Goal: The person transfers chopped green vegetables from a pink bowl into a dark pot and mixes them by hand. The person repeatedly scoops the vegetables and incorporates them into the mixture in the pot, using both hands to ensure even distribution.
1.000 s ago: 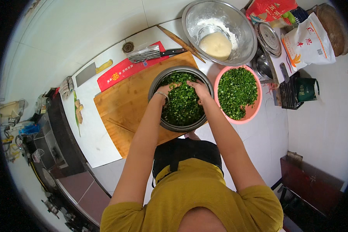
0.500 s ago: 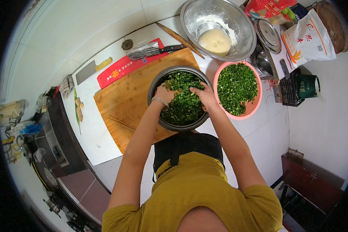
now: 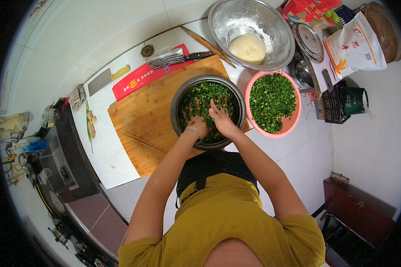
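Observation:
Chopped greens (image 3: 211, 91) fill a dark metal bowl (image 3: 177, 95) that sits at the right front of a wooden cutting board (image 3: 142, 118). Both of my hands are inside it. My left hand (image 3: 197, 126), with a band at the wrist, presses into the near left of the greens, and its fingertips are buried. Beside it, my right hand (image 3: 223, 123) lies on the greens with fingers stretched out and nothing in its grasp. Brownish bits show among the greens. Right of the bowl, a pink basin (image 3: 294, 122) holds more chopped greens (image 3: 272, 100).
A large steel bowl (image 3: 283, 49) with dough (image 3: 248, 49) stands behind. Along the back lie a cleaver (image 3: 99, 83), a black-handled knife (image 3: 196, 56) on a red strip (image 3: 136, 82), and a tapered wooden stick (image 3: 205, 43). Chopsticks (image 3: 145, 142) and ginger (image 3: 91, 119) are at left.
Both hands have moved from the bowl's sides toward its near middle and closer together. The greens have shifted, baring brownish bits.

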The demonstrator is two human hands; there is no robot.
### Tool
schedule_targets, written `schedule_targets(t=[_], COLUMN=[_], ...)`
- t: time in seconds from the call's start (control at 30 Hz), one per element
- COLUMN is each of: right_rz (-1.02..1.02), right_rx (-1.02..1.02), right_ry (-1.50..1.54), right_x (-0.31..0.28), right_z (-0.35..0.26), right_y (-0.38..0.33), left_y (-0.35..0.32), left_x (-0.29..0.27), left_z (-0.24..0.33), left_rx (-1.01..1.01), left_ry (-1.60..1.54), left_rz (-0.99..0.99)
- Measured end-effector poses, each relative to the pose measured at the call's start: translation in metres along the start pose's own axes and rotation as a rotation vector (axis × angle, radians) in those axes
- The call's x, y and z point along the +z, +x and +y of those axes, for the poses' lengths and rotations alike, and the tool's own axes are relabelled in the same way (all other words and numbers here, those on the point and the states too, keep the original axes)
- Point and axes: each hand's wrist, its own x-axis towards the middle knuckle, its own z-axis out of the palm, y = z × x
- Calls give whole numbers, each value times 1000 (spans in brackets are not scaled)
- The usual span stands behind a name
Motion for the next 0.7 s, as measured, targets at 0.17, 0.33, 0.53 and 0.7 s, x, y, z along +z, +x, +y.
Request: schedule_targets(t=[0.17, 0.33, 0.53, 0.7], right_rz=[-71, 93, 159, 184], right_rx=[14, 241, 439, 596], right_ry=[345, 488, 433, 549], right_x=[-23, -56, -41, -37], right_z=[3, -4, 19, 12], right_y=[30, 11, 52, 63], left_y=[-23, -39, -14, 40], left_x=[-52, -61, -63, -57], left_z=[8, -18, -23, -30], left_rx=[-175, -104, -104, -479], left_ry=[-183, 21, -415, -1263], left_rz=[58, 12, 348, 214])
